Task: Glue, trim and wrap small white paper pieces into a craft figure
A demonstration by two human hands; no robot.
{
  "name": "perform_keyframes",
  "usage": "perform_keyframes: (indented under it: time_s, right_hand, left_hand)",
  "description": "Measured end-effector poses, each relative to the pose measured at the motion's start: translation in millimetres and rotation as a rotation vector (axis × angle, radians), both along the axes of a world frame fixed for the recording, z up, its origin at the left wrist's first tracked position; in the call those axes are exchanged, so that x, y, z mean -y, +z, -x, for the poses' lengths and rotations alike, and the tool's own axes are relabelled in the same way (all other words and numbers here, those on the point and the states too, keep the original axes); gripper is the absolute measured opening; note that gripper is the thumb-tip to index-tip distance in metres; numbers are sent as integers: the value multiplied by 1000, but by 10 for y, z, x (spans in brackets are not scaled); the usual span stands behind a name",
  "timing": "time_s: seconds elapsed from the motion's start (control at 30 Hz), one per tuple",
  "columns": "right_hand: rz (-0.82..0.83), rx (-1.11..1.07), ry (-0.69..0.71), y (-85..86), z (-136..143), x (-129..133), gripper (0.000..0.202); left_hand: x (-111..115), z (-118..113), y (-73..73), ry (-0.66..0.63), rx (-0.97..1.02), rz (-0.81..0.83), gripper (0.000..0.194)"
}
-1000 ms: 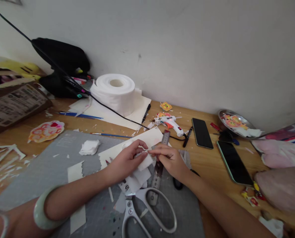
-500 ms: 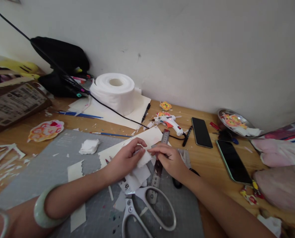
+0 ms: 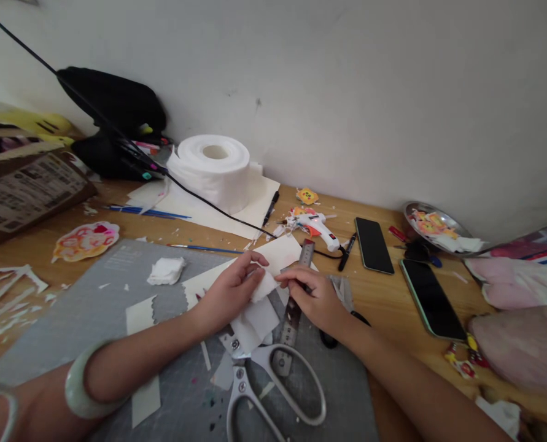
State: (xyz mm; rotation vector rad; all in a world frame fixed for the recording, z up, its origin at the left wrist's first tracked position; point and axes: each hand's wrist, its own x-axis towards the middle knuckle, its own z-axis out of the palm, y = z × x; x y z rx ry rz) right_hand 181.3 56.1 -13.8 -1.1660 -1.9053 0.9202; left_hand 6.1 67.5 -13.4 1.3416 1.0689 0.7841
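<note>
My left hand (image 3: 231, 287) is closed around a small white piece of soft paper or tissue (image 3: 264, 287), gripped between thumb and fingers. The fingers of my right hand (image 3: 318, 299) are pinched at the right corner of that piece. Below the hands, large silver scissors (image 3: 240, 374) rest on the grey cutting mat (image 3: 89, 331), with white sheets (image 3: 260, 320) over their blades. Under my right fingers runs a metal ruler (image 3: 291, 325). A small stack of white squares (image 3: 166, 271) sits left of my left hand.
Behind stand a big white tissue roll (image 3: 209, 178) and a white glue gun (image 3: 317, 228). Two phones (image 3: 374, 245) and a metal bowl with cutouts (image 3: 432, 227) are at the right. Paper scraps (image 3: 10, 294) and a cardboard box (image 3: 29, 190) occupy the left.
My left hand has shifted slightly left, so more of the white piece shows between the hands. My right fingers stay at its edge.
</note>
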Motion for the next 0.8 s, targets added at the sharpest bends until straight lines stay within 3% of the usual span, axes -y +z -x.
perform_keyframes:
  time_s: [0.8]
  right_hand:
    - [98,34,-36,42,30,19,5]
  left_hand:
    - [-10,6,-55,-1,37,19,16]
